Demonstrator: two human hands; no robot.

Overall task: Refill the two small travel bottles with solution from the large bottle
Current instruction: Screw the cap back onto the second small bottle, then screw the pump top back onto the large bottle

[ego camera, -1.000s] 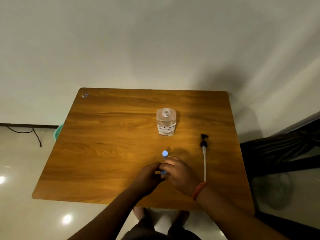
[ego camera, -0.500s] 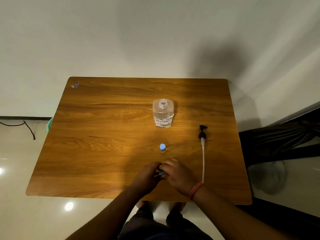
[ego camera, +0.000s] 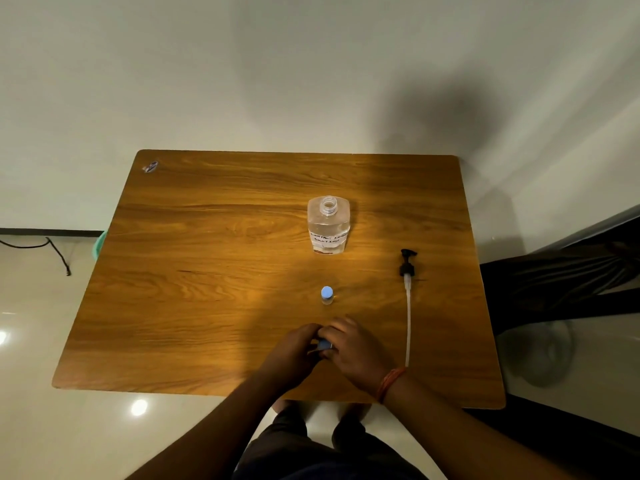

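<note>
A large clear bottle [ego camera: 328, 226] with a handwritten label stands uncapped at the middle of the wooden table [ego camera: 194, 271]. Its black pump with a long white tube [ego camera: 408, 299] lies flat to the right. One small travel bottle with a blue cap [ego camera: 327, 294] stands upright in front of the large bottle. A second small bottle with a blue cap [ego camera: 325, 344] is between my hands near the front edge. My left hand [ego camera: 294, 351] and my right hand [ego camera: 356, 351] both grip it, hiding most of it.
A small sticker [ego camera: 150, 166] sits at the table's far left corner. A black cable [ego camera: 52, 251] lies on the tiled floor to the left. A green object [ego camera: 101, 242] peeks from under the table's left edge. Dark furniture [ego camera: 571, 282] stands to the right.
The camera view has shifted, so the table sits differently in frame. My hands stay together on the small bottle near the front edge; the other small bottle now shows clear of them.
</note>
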